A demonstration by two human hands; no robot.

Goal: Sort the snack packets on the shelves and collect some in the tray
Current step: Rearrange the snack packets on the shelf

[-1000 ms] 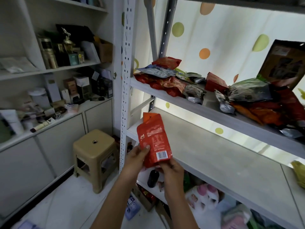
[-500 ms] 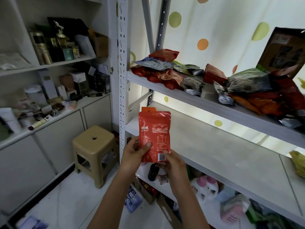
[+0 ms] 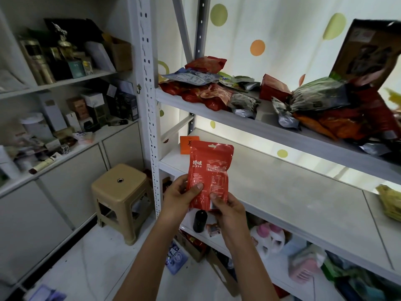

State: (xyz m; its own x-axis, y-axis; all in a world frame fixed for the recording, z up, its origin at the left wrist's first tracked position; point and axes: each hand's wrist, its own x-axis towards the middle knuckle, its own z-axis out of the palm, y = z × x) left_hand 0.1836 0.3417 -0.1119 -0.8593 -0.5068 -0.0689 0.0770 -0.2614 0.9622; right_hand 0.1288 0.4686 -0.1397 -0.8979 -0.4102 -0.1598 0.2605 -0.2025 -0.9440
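1. A red packet (image 3: 209, 170) is pinched at its lower edge by both hands, upright, its printed back turned to the camera.
2. The left hand (image 3: 180, 197) is curled round the packet's lower left corner, with the thumb pressed flat on the print and the other fingers hidden behind.
3. The right hand (image 3: 229, 208) is closed on the lower right corner, with the thumb laid beside the white barcode patch.
4. The packet is held in the air in front of the middle shelf (image 3: 282, 192), near its left end, and is not resting on it.
5. Just behind the packet's top, an orange packet (image 3: 184, 145) is seen on that shelf, partly covered.
6. At the far right of the middle shelf, a yellow-green packet (image 3: 389, 200) is cut off by the frame edge.
7. On the upper shelf (image 3: 271, 129), a loose heap of snack packets (image 3: 208, 90) is spread out: red ones at the left, silver and dark ones in the middle, and orange and red ones at the right.
8. A brown box (image 3: 366, 53) is leaned against the dotted curtain (image 3: 282, 35) behind the right-hand heap.
9. Below the hands, a black cylinder (image 3: 200, 220) and pink-capped bottles (image 3: 268, 235) are seen on the lower shelf.
10. A tan stool (image 3: 120, 187) is stood on the floor to the left, beside the white upright (image 3: 149, 105).
11. No tray can be made out.
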